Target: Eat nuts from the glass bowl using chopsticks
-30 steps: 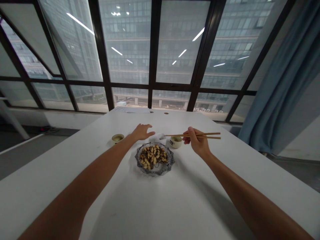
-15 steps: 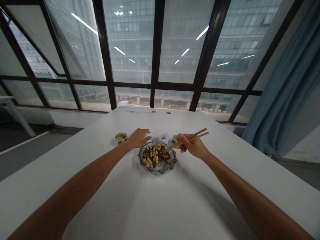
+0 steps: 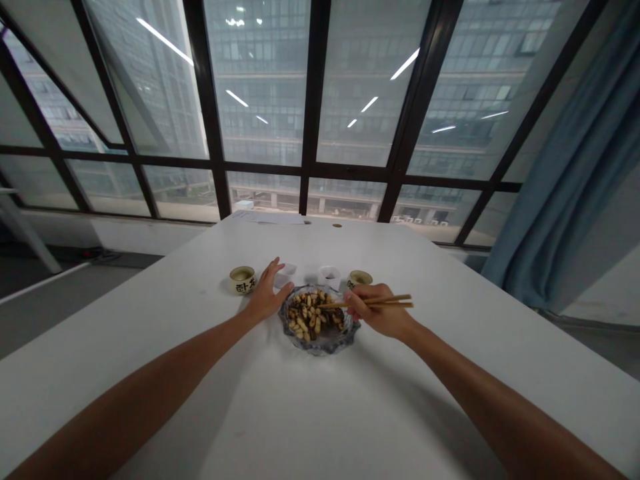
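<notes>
A clear glass bowl (image 3: pixel 320 348) with a scalloped rim stands on the white table, holding peanuts (image 3: pixel 301 328) in their shells and some darker pieces (image 3: pixel 334 319). My right hand (image 3: pixel 381 310) grips a pair of wooden chopsticks (image 3: pixel 393 302), whose tips reach in among the bowl's contents. At the bowl's left side is my left hand (image 3: pixel 266 293), thumb and fingers spread, nothing in it. Its thumb is close to the rim; whether it touches I cannot tell. Behind the bowl are two small white cups (image 3: pixel 329 275), the left one partly hidden by my left hand.
Two yellowish cups with dark characters flank the bowl: one left (image 3: pixel 243 280), one right (image 3: pixel 361 277) behind my right hand. Papers (image 3: pixel 277 218) and a small brown disc (image 3: pixel 337 225) lie at the far end of the white table (image 3: pixel 310 413). Windows and a blue curtain (image 3: pixel 555 180) stand beyond.
My left hand has drawn back from above the bowl's rear rim to its left side. The chopsticks have tilted flatter, their tips shifting left over the peanuts. The bowl sits slightly farther right in view.
</notes>
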{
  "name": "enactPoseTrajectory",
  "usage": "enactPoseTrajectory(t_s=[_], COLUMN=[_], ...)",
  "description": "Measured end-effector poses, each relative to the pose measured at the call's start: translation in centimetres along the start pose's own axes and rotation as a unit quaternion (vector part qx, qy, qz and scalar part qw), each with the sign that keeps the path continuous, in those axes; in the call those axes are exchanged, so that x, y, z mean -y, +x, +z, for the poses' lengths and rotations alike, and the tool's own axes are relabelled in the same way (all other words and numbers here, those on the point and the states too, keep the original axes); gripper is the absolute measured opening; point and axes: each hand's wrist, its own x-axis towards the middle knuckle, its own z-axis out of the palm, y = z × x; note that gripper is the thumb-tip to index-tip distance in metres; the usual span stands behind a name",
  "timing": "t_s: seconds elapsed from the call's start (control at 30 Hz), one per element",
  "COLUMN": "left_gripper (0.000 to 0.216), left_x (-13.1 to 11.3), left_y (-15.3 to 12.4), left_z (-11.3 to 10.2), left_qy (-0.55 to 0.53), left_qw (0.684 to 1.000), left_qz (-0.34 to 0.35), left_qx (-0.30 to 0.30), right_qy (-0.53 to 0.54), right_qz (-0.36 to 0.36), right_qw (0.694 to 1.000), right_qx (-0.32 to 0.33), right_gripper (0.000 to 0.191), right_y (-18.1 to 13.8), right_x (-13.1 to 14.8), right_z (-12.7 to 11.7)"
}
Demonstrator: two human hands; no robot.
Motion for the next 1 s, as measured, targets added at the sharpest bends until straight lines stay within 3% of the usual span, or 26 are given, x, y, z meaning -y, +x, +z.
enactPoseTrajectory(t_s=[0.2,0.37,0.53,0.73,1.0], left_gripper=[0.059,0.063,0.06,0.052,0.048], left_x=[0.7,1.2,1.2,1.2,1.0], left_y=[0.5,0.8,0.8,0.9,1.0], left_z=[0.7,0.9,0.8,0.8,1.0], left_qy=[-0.011,-0.023,-0.031,-0.035,-0.042], left_qw=[0.998,0.994,0.993,0.994,0.994], left_qz=[-0.06,-0.103,-0.1,-0.096,-0.09], left_qx=[0.0,0.038,0.054,0.044,0.037], right_qy=[0.084,0.119,0.112,0.12,0.04], right_qz=[0.055,0.095,0.055,0.035,0.019], right_qw=[0.994,0.987,0.991,0.982,0.997], right_qx=[-0.039,0.053,-0.044,-0.142,-0.061], right_gripper=[0.061,0.06,0.059,0.059,0.056], right_y=[-0.2,-0.4,-0.1,0.0,-0.6], right_x=[1.3,1.8,0.4,0.3,0.6], right_z=[-1.6,-0.5,1.2,0.3,0.7])
